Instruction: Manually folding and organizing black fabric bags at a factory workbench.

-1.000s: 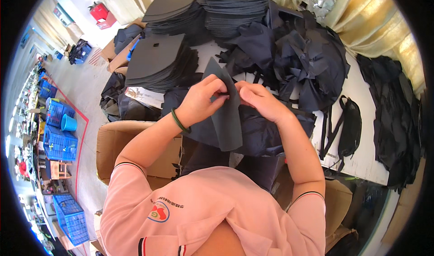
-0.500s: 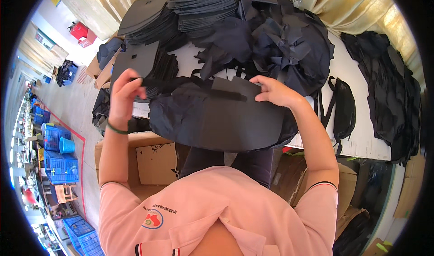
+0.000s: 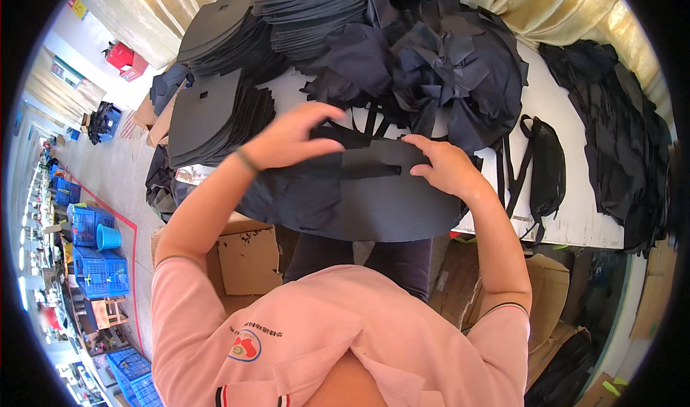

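Observation:
A dark grey stiff panel [image 3: 395, 206] with a small slot lies at the near table edge, against black bag fabric [image 3: 295, 195] that spreads out to its left. My right hand [image 3: 442, 166] grips the panel's upper right part between thumb and fingers. Over the fabric, just left of the panel's top corner, hovers my left hand [image 3: 298, 135]; its thumb and fingers are apart with nothing between them. Black straps [image 3: 370, 122] lie just beyond the panel.
Stacks of dark grey panels [image 3: 208, 109] stand at the left and back. A heap of black fabric pieces [image 3: 460, 76] fills the back middle. To the right are a small black pouch [image 3: 546, 170] and a long black fabric pile [image 3: 618, 148]. A cardboard box [image 3: 248, 260] sits below the table edge.
My left hand has let go of the black strap it held up at the left and moved right, toward the panel. My right hand stays on the panel, which has shifted slightly right.

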A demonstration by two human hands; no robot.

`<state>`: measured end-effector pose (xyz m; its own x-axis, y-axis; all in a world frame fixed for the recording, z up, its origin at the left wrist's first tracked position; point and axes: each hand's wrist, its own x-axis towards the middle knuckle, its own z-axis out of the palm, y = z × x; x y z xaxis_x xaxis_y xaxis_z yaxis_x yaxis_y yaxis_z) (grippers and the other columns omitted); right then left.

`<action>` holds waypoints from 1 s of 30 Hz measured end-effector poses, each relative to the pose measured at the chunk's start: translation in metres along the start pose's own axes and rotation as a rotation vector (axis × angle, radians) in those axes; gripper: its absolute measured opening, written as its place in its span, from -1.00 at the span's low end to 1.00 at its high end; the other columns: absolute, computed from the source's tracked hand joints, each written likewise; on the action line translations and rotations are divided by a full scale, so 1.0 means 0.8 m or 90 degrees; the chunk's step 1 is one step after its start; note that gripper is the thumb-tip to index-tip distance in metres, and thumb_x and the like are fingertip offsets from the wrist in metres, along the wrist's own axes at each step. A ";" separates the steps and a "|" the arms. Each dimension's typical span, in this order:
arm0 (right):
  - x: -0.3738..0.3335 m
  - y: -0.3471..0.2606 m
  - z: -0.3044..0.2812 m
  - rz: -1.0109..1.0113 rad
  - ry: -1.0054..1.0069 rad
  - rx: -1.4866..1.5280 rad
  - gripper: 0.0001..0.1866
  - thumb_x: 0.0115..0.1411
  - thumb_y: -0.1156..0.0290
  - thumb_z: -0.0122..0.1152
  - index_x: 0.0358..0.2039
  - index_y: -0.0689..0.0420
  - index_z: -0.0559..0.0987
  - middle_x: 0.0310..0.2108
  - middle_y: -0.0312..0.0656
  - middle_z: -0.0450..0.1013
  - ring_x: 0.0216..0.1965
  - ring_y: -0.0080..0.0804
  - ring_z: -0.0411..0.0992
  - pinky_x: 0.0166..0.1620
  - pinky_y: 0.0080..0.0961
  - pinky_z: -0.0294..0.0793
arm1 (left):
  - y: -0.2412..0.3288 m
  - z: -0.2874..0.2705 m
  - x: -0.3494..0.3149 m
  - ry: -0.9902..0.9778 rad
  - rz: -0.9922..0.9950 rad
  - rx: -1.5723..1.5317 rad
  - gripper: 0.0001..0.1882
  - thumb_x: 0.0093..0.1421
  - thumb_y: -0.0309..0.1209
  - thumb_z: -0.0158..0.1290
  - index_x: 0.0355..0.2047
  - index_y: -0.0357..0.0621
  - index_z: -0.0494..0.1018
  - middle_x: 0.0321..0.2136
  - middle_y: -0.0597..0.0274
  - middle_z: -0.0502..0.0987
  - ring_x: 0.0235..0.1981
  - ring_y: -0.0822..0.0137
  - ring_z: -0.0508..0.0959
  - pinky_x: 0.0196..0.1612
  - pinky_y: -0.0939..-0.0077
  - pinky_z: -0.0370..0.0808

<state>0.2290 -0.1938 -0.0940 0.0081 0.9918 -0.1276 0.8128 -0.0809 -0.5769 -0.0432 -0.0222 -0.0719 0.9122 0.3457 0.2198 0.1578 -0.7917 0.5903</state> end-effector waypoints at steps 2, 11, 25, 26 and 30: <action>-0.003 -0.010 -0.001 -0.001 -0.003 0.000 -0.43 0.08 0.47 0.32 0.15 0.02 0.42 -0.14 0.02 0.55 -0.08 0.01 0.51 -0.03 -0.23 0.46 | 0.009 0.043 0.042 -0.050 0.077 -0.014 -0.43 0.02 -0.14 0.34 -0.06 -0.15 0.41 -0.14 0.03 0.49 -0.05 0.02 0.45 0.05 0.24 0.37; -0.003 0.016 0.019 -0.027 0.080 -0.017 -0.39 0.05 0.41 0.36 0.14 0.01 0.42 -0.16 0.01 0.54 -0.15 0.01 0.51 -0.08 -0.20 0.48 | 0.025 0.136 0.052 -0.020 0.255 0.440 -0.81 0.01 -0.26 0.23 -0.44 -0.04 0.51 -0.37 0.31 0.41 -0.17 0.25 0.44 -0.15 0.37 0.29; -0.009 0.040 0.036 -0.024 0.115 -0.011 -0.41 0.06 0.40 0.36 0.14 0.00 0.43 -0.14 -0.03 0.55 -0.13 -0.06 0.53 -0.08 -0.25 0.49 | -0.008 0.107 0.090 -0.360 -0.486 -0.275 -0.73 0.19 -0.30 0.17 -0.47 -0.30 0.49 -0.60 0.07 0.56 -0.62 0.19 0.60 -0.55 0.37 0.50; -0.009 0.041 0.036 -0.012 0.103 -0.024 -0.41 0.05 0.41 0.36 0.14 0.00 0.43 -0.13 -0.03 0.55 -0.13 -0.06 0.53 -0.08 -0.25 0.50 | 0.001 0.110 0.088 -0.310 -0.332 -0.032 -0.69 0.14 -0.23 0.22 -0.42 -0.26 0.49 -0.54 0.07 0.57 -0.52 0.12 0.60 -0.45 0.31 0.50; -0.011 0.037 0.030 -0.045 0.127 -0.008 -0.41 0.05 0.42 0.37 0.13 0.01 0.44 -0.14 -0.02 0.55 -0.13 -0.07 0.53 -0.08 -0.26 0.50 | -0.001 0.111 0.099 -0.001 0.082 0.194 -0.45 -0.06 -0.02 0.36 -0.22 -0.17 0.51 -0.33 0.03 0.59 -0.24 -0.03 0.57 -0.18 0.16 0.49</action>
<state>0.2389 -0.2069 -0.1293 0.0651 0.9950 0.0764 0.8224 -0.0101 -0.5688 0.0622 -0.0390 -0.1242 0.9326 0.2329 0.2756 0.1476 -0.9432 0.2976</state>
